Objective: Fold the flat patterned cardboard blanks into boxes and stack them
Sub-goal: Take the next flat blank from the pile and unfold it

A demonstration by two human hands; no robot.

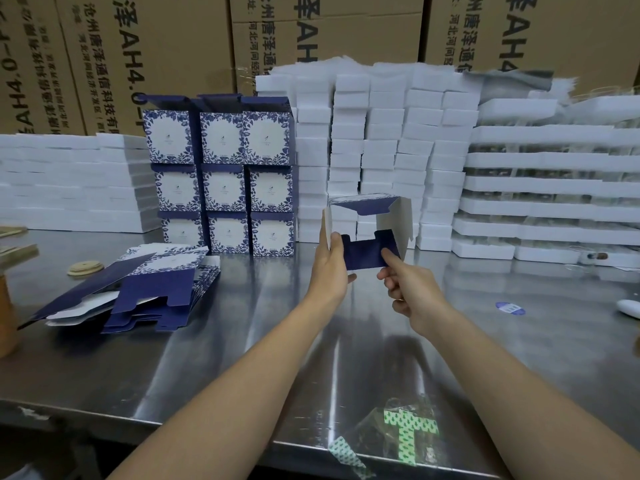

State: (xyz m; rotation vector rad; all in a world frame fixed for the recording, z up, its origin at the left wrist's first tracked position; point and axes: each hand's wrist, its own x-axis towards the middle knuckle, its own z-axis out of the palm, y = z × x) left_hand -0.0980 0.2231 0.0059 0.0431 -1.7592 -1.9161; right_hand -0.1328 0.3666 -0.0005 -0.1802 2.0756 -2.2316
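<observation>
While the left hand [333, 261] grips a half-formed cardboard box [367, 230], the right hand [403, 282] pinches its matte navy notched flap above the brushed-steel tabletop [242, 341]

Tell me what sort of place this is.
Probably a packing workshop or warehouse: printed shipping cartons line the back, foam trays and folded boxes stack on a steel table.

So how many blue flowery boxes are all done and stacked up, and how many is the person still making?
Finished boxes in the stack: 9, in three rows of three
Box being folded, held in the left hand and right hand: 1
Total: 10
The flat blanks overlap too much to count.
</observation>
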